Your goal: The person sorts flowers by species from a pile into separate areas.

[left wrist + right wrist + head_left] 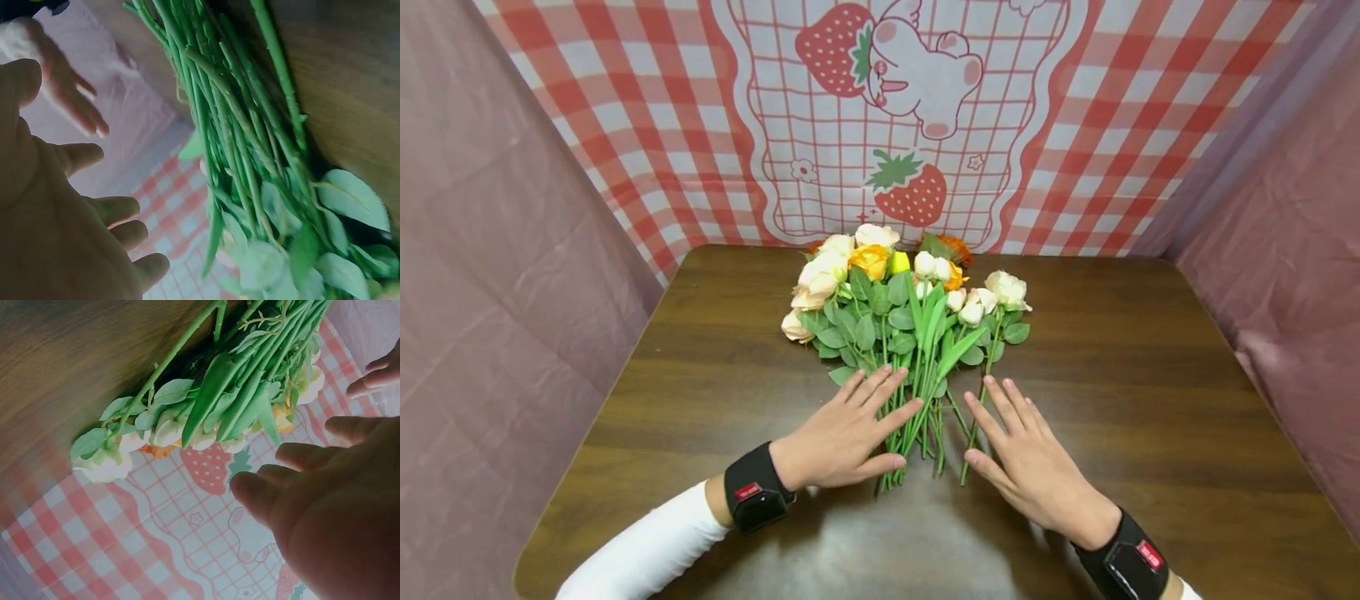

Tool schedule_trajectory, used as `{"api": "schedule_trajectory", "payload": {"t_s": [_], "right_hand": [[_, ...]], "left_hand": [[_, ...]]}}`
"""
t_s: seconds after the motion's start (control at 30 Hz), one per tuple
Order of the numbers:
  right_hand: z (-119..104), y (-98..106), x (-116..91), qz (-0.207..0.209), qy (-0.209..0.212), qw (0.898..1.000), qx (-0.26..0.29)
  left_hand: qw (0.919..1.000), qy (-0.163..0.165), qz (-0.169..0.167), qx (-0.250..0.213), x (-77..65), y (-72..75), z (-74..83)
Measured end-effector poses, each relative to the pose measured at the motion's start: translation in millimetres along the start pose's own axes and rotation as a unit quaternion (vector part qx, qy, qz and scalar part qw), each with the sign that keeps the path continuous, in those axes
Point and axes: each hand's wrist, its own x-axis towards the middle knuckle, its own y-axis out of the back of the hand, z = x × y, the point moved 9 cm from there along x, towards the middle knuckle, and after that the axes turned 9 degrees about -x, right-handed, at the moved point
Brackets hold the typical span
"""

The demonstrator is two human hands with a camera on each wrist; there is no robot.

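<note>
A loose bunch of artificial flowers lies on the wooden table, heads away from me and green stems (917, 408) toward me. Peach-white roses (822, 275) are on the left, an orange rose (870, 261) and a yellow bud (899, 263) in the middle, white tulips (972, 312) and a single white rose (1007, 289) to the right. My left hand (846, 433) hovers palm down over the left side of the stems, fingers spread. Just right of the bunch hangs my right hand (1037, 462), fingers extended. Both wrist views show a gap between hand and stems (231, 112).
Behind the wooden table (700, 367) hangs a red-and-white checked cloth (662, 142) with strawberry prints. Pinkish curtains (497, 250) close off both sides. Each wrist wears a black band (758, 487).
</note>
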Motion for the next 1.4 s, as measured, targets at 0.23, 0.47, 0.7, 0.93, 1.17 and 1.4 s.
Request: {"api": "schedule_trajectory", "payload": {"t_s": [0.23,0.47,0.7,0.93,1.17,1.4], "right_hand": [[5,14,-1,0.071,-0.027,0.997,0.016],[4,19,-5,0.1,-0.043,0.994,0.029],[4,17,-12,0.089,-0.063,0.993,0.049],[0,23,-16,0.118,-0.048,0.991,0.043],[-3,25,-16,0.129,-0.039,0.99,0.045],[-6,25,-15,0.133,-0.033,0.99,0.045]], "left_hand": [[0.9967,-0.04,-0.037,0.06,56.0,-8.1,8.0],[0.9909,-0.022,-0.054,0.121,110.6,-33.5,12.5],[0.9804,0.037,-0.125,0.147,129.2,-68.4,-2.5],[0.9827,0.055,-0.127,0.123,129.8,-75.3,-14.6],[0.983,0.076,-0.134,0.1,115.2,-75.7,-32.5],[0.9858,0.083,-0.123,0.078,97.5,-69.7,-48.3]]}}
